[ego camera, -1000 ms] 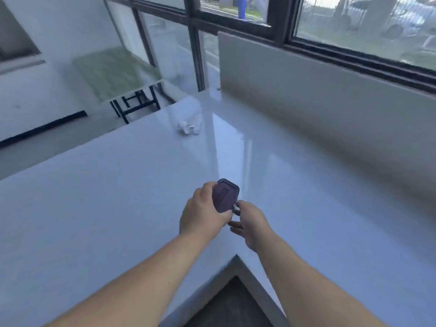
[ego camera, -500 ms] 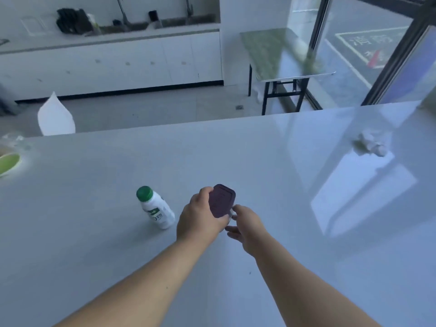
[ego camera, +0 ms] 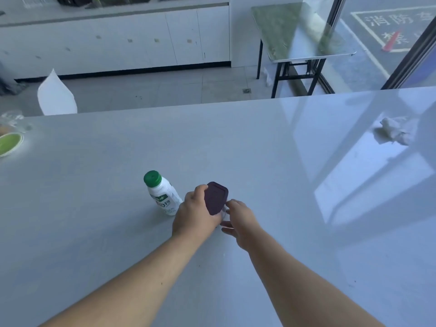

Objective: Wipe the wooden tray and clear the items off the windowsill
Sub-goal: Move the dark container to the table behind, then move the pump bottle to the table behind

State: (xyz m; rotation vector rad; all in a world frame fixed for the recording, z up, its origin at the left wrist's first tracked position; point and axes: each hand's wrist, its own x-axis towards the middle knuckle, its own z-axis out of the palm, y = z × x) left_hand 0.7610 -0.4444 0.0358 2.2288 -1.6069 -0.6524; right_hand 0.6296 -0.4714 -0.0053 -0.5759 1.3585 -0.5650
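A small container with a dark purple lid is held over the white counter. My left hand grips it from the left side, fingers wrapped around it. My right hand touches its right lower side with the fingertips. Just to the left stands a white bottle with a green cap, upright, close to my left hand. A crumpled white tissue lies far right on the counter. No wooden tray is in view.
A green bowl and a clear plastic item sit at the counter's left edge. Behind the counter is a white chair back, a folding table by the glass wall, and white cabinets.
My view has swung left from the window to the counter; the bottle and bowl came into sight. Both hands stayed together on the purple-lidded container, now close beside the bottle.
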